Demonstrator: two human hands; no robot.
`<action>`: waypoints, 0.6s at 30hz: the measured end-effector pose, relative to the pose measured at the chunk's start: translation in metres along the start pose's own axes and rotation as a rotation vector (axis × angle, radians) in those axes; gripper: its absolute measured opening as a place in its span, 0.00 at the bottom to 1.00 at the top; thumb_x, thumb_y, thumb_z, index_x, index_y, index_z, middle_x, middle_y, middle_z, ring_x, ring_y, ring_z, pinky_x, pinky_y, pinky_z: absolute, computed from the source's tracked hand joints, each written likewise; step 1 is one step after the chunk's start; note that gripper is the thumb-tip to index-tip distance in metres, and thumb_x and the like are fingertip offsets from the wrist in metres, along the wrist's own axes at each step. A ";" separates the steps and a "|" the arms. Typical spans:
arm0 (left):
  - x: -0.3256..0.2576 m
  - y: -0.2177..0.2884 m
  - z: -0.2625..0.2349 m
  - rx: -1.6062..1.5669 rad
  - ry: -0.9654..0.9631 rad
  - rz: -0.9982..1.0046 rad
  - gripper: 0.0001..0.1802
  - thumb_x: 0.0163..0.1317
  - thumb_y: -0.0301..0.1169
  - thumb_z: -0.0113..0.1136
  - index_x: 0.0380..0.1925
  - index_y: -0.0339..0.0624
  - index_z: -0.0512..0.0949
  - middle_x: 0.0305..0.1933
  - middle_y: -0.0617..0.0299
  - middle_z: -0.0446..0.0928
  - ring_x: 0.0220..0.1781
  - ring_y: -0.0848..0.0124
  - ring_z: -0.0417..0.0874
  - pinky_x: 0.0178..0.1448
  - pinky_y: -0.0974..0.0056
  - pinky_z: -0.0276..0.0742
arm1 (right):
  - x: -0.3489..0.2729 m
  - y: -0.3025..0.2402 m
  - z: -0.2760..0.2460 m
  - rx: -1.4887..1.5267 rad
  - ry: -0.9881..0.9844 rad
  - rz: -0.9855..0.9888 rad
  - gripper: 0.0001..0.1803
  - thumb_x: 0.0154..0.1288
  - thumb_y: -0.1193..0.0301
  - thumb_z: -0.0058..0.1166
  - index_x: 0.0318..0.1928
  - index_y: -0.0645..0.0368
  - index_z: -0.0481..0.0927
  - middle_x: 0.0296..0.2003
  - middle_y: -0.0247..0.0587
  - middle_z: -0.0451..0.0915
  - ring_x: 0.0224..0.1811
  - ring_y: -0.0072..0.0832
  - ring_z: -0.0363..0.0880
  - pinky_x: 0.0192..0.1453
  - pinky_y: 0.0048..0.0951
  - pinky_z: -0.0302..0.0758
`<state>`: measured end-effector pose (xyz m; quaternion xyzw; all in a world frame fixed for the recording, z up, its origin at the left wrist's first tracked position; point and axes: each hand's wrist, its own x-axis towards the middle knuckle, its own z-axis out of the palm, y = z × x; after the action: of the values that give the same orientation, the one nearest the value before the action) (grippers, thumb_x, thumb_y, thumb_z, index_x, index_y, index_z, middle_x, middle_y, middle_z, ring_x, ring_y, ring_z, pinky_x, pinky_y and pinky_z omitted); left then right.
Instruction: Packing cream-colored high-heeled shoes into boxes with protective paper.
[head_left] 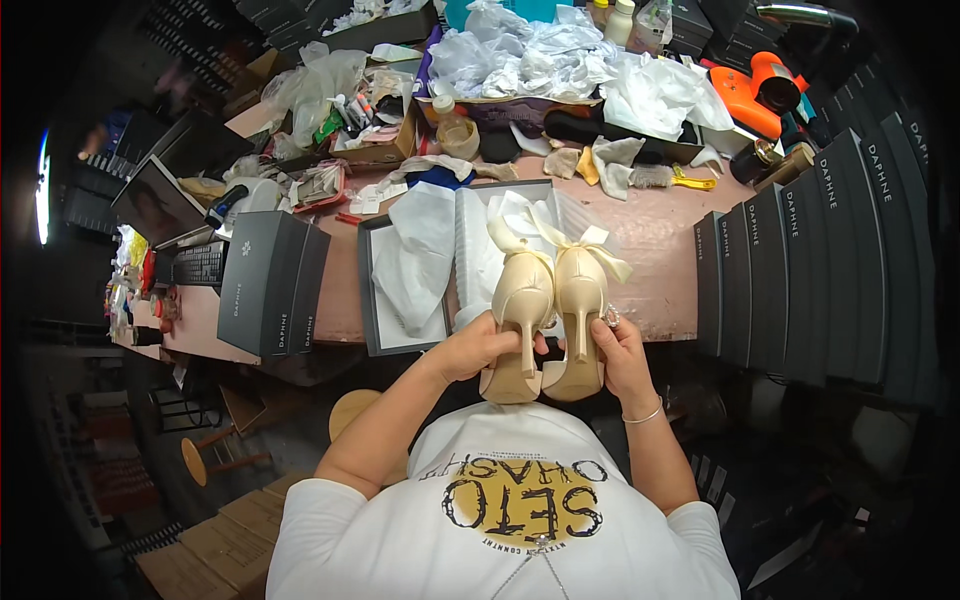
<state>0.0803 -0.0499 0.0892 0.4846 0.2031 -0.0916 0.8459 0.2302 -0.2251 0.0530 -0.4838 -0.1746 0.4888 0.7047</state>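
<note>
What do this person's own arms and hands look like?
Both arms come out of short white sleeves, with bare forearms. Neither the left hand nor the right hand wears a glove. A thin, silvery bracelet circles the right wrist, and a sparkling piece, apparently a ring, shows at the right fingers. The left wrist is plain.

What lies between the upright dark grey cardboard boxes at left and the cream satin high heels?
In the head view: a strip of pink tabletop, a shallow dark grey tray holding white tissue paper, then ruffled white paper reaching behind the heels.
</note>
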 end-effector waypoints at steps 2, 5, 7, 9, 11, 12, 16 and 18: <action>0.002 0.001 -0.004 -0.064 -0.037 -0.012 0.13 0.59 0.27 0.51 0.44 0.35 0.72 0.40 0.58 0.77 0.38 0.71 0.80 0.45 0.67 0.78 | 0.000 -0.001 0.001 0.082 -0.025 0.039 0.17 0.69 0.64 0.48 0.48 0.67 0.73 0.37 0.43 0.81 0.38 0.32 0.83 0.41 0.30 0.81; 0.004 -0.002 -0.008 -0.061 -0.036 -0.005 0.15 0.59 0.27 0.50 0.46 0.34 0.71 0.41 0.57 0.77 0.37 0.70 0.81 0.43 0.66 0.79 | -0.001 0.001 0.000 0.086 -0.036 0.030 0.18 0.69 0.63 0.48 0.49 0.67 0.73 0.38 0.43 0.81 0.39 0.31 0.82 0.41 0.27 0.80; 0.002 -0.004 -0.008 -0.013 -0.024 0.005 0.16 0.59 0.27 0.50 0.47 0.34 0.70 0.42 0.56 0.77 0.37 0.70 0.81 0.44 0.66 0.79 | -0.006 0.001 0.002 0.077 -0.030 0.016 0.17 0.69 0.63 0.48 0.48 0.67 0.75 0.37 0.42 0.81 0.40 0.28 0.82 0.42 0.25 0.79; 0.001 -0.005 -0.009 -0.005 -0.009 0.027 0.16 0.59 0.26 0.53 0.48 0.35 0.71 0.43 0.55 0.76 0.37 0.69 0.81 0.43 0.65 0.78 | -0.009 0.003 0.003 -0.061 -0.018 -0.063 0.16 0.69 0.62 0.49 0.44 0.65 0.76 0.31 0.37 0.80 0.33 0.21 0.79 0.35 0.20 0.75; -0.001 -0.006 -0.010 0.014 0.000 0.045 0.16 0.59 0.25 0.54 0.48 0.35 0.72 0.44 0.55 0.76 0.37 0.68 0.81 0.43 0.64 0.78 | -0.013 0.007 -0.002 -0.161 -0.022 -0.106 0.15 0.68 0.61 0.51 0.38 0.63 0.77 0.24 0.28 0.74 0.24 0.13 0.70 0.25 0.16 0.66; -0.001 -0.007 -0.010 0.030 0.001 0.052 0.16 0.59 0.24 0.54 0.48 0.35 0.72 0.44 0.55 0.76 0.37 0.68 0.81 0.43 0.64 0.78 | -0.014 0.008 -0.006 -0.192 -0.033 -0.109 0.14 0.67 0.61 0.53 0.35 0.61 0.76 0.20 0.23 0.69 0.18 0.09 0.62 0.19 0.14 0.58; -0.003 -0.008 -0.007 0.037 0.010 0.069 0.16 0.59 0.24 0.54 0.48 0.36 0.72 0.44 0.55 0.76 0.37 0.68 0.81 0.44 0.64 0.78 | -0.018 0.003 0.000 -0.223 -0.030 -0.149 0.13 0.66 0.62 0.54 0.33 0.61 0.75 0.18 0.20 0.66 0.16 0.08 0.57 0.17 0.15 0.53; -0.002 -0.009 -0.005 0.015 0.018 0.059 0.15 0.60 0.25 0.54 0.48 0.35 0.72 0.42 0.56 0.77 0.37 0.69 0.81 0.43 0.64 0.78 | -0.017 0.002 0.000 -0.224 -0.015 -0.123 0.13 0.67 0.63 0.54 0.33 0.61 0.76 0.18 0.20 0.66 0.17 0.08 0.57 0.18 0.15 0.54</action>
<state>0.0738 -0.0505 0.0808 0.4975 0.1955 -0.0637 0.8428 0.2213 -0.2394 0.0550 -0.5442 -0.2625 0.4257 0.6735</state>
